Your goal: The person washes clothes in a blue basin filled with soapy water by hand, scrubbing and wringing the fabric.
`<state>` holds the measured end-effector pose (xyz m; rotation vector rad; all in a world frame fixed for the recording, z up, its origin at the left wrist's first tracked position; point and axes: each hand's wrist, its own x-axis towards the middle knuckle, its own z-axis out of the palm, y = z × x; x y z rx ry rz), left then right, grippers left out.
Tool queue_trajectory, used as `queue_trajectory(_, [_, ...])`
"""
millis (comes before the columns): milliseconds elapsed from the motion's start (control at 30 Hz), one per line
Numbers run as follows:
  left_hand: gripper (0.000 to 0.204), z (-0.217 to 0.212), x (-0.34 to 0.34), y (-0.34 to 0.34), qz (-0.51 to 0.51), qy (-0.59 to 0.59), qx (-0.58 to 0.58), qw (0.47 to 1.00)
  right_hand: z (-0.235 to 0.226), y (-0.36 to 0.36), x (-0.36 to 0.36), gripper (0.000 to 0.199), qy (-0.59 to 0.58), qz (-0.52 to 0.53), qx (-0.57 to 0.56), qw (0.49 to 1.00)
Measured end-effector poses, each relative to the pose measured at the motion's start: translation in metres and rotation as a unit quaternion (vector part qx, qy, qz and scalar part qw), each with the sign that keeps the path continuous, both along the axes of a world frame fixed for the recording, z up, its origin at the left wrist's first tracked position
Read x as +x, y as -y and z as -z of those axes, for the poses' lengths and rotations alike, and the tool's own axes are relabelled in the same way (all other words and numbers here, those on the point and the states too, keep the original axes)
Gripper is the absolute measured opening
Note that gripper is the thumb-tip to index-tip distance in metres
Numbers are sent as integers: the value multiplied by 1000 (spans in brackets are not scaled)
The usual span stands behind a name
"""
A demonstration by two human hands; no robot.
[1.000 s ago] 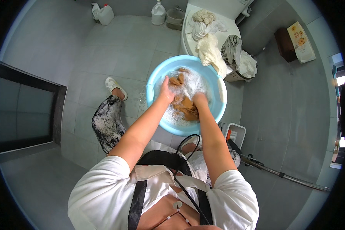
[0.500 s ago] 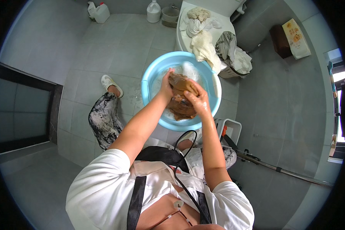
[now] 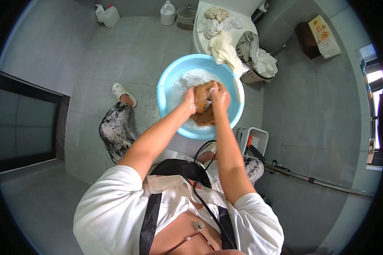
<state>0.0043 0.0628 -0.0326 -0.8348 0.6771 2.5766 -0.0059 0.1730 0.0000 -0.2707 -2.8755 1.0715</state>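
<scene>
A wet brown cloth garment (image 3: 203, 97) is bunched between my two hands over a light blue basin (image 3: 162, 101) of sudsy water. My left hand (image 3: 189, 101) grips the cloth's left side. At its upper right, my right hand (image 3: 220, 97) is closed on it, with the fingers curled in and foam on the skin. The lower folds of the garment hang down into the water. White foam (image 3: 195, 76) floats beyond the hands, toward the far side of the basin.
Cream and white clothes (image 3: 219, 32) lie on the toilet lid, one draping onto the basin's rim. A laundry basket (image 3: 252, 76) with clothes stands to its right. White jugs (image 3: 168, 13) line the back wall. A metal pole (image 3: 302, 177) and white bin (image 3: 257, 138) are at right.
My hands have drawn the brown garment into a tighter bunch. The right hand has turned over and its fingers have curled in. More of the foamy water shows on the far left.
</scene>
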Motion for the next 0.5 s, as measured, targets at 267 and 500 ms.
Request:
queue_trajectory(267, [53, 38, -39, 52, -116, -29, -101, 988, 16, -37, -1, 36, 76, 9, 48, 996])
queue_trajectory(500, [56, 38, -23, 41, -148, 47, -207, 966, 46, -20, -6, 40, -103, -146, 256, 950])
